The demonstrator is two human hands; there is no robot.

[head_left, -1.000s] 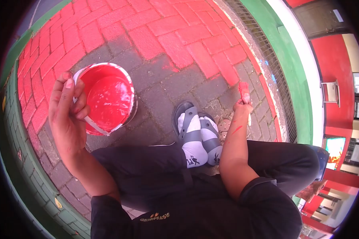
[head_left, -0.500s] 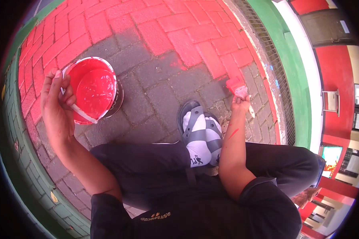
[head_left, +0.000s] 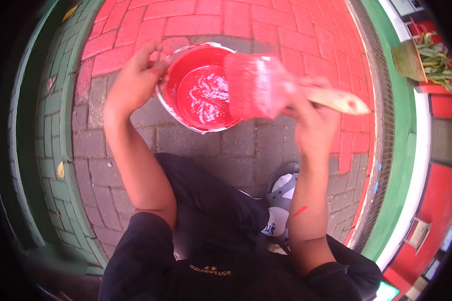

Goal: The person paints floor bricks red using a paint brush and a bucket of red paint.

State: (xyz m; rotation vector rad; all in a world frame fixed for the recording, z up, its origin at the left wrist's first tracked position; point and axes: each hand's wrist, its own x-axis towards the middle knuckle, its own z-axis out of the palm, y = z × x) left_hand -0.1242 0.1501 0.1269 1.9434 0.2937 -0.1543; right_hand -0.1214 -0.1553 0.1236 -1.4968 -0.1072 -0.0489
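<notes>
A bucket (head_left: 180, 67) of wet red paint (head_left: 203, 95) is in front of me, its pale rim smeared with red. My left hand (head_left: 141, 78) is closed at the bucket's left edge, thumb against the rim. In my right hand (head_left: 316, 113) is a wide paintbrush (head_left: 253, 85), gripped by its pale wooden handle. The brush's red-loaded bristles point left and overlap the bucket's right rim in this view, somewhat smeared by motion. A streak of red paint marks my right forearm.
Bright red painted paving (head_left: 186, 25) spreads beyond the bucket; bare grey pavers (head_left: 186, 145) lie nearer me. A green brick strip (head_left: 58, 150) runs along the left. To the right are a drain grate (head_left: 381, 150) and a potted plant (head_left: 434, 60). My sandalled foot (head_left: 281, 200) is below the brush.
My right hand has lifted the brush from the paving and brought it up and left to the bucket. My left hand has shifted from the raised handle to the rim. My view has turned left.
</notes>
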